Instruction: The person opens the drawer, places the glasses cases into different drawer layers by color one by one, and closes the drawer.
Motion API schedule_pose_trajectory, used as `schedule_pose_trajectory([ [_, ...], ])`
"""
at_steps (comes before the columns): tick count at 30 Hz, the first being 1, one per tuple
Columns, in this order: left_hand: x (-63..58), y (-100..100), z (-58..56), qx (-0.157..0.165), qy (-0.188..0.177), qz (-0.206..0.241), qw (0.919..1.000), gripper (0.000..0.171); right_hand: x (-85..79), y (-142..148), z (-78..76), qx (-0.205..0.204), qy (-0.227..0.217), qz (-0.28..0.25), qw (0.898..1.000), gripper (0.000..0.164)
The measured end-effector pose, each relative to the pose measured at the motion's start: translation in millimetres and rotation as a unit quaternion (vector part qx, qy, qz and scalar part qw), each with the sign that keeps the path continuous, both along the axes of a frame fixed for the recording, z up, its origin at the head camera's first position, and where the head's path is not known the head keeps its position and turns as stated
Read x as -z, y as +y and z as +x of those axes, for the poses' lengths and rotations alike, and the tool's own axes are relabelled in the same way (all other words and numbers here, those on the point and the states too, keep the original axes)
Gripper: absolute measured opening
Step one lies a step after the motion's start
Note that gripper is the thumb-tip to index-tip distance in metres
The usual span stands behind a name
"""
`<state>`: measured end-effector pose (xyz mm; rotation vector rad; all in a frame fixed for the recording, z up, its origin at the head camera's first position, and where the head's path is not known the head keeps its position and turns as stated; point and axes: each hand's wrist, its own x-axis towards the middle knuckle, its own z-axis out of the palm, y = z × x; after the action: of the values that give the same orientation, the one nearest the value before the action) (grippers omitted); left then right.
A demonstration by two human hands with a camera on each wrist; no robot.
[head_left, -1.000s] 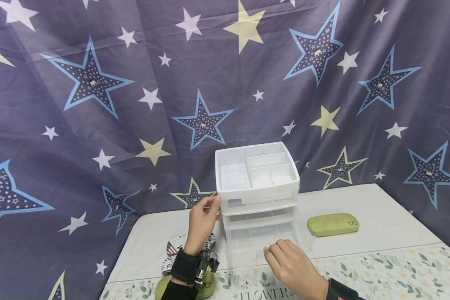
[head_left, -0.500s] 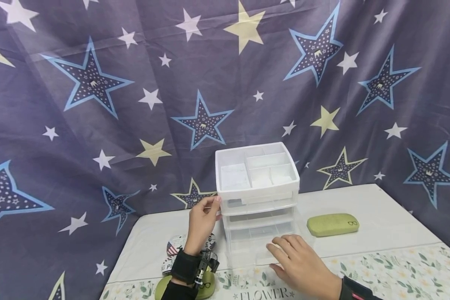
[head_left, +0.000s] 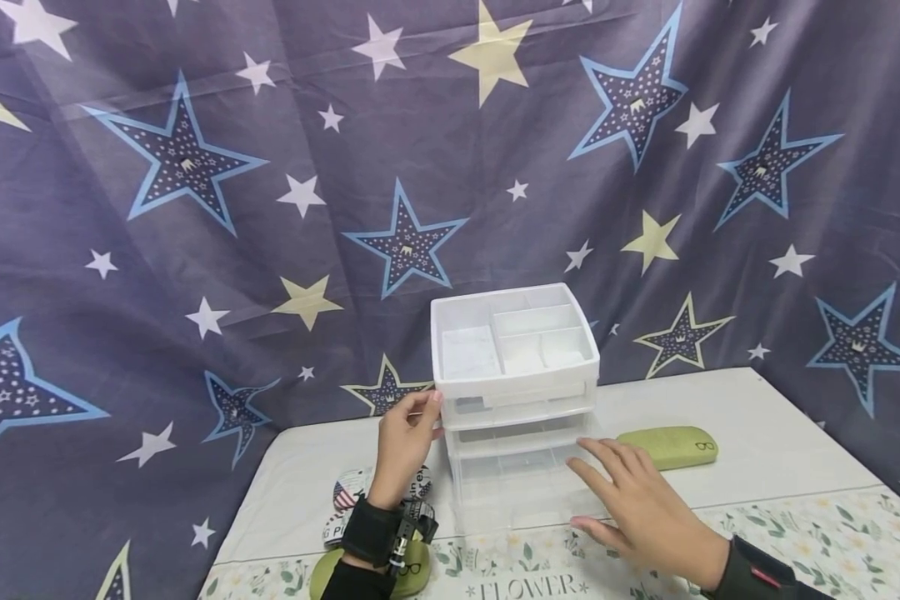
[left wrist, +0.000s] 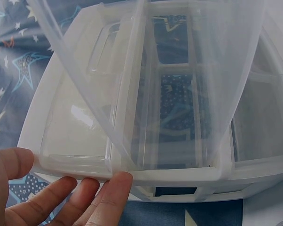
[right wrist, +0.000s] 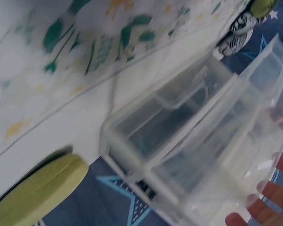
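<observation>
Our left hand (head_left: 403, 440) holds the cabinet (head_left: 521, 387) by its left edge on the tabletop (head_left: 750, 408), our right hand's (head_left: 648, 510) grip is wide near the pulled-out drawer (head_left: 506, 492), so we should brace firmly and guide squarely.

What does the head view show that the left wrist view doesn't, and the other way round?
Only the head view: the right hand with fingers spread, the green glasses case at the right, and the FLOWER lettering on the table covering.

Only the left wrist view: the star-printed cloth seen through the drawer unit.

Both: the left hand at the drawer unit's side, and stars on the cloth beyond.
</observation>
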<state>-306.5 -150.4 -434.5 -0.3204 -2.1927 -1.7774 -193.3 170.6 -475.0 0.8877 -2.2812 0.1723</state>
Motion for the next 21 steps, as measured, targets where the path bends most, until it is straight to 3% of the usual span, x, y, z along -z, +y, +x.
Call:
schedule_pose_trajectory([
  [7,0.9,1,-1.0,-0.003,0.003,-0.003,1.0000,0.042,-9.3,28,-3.2,-0.017,-0.071,0.024,0.997,0.098],
  [16,0.9,0,-1.5,-0.004,-0.005,-0.008,0.9999,0.042,-13.0,61,-12.6,-0.010,-0.121,0.000,0.993,0.110],
  [21,0.9,1,-0.5,-0.005,-0.004,-0.008,0.9999,0.042,-7.7,82,-28.5,-0.005,-0.142,-0.002,0.990,0.118],
])
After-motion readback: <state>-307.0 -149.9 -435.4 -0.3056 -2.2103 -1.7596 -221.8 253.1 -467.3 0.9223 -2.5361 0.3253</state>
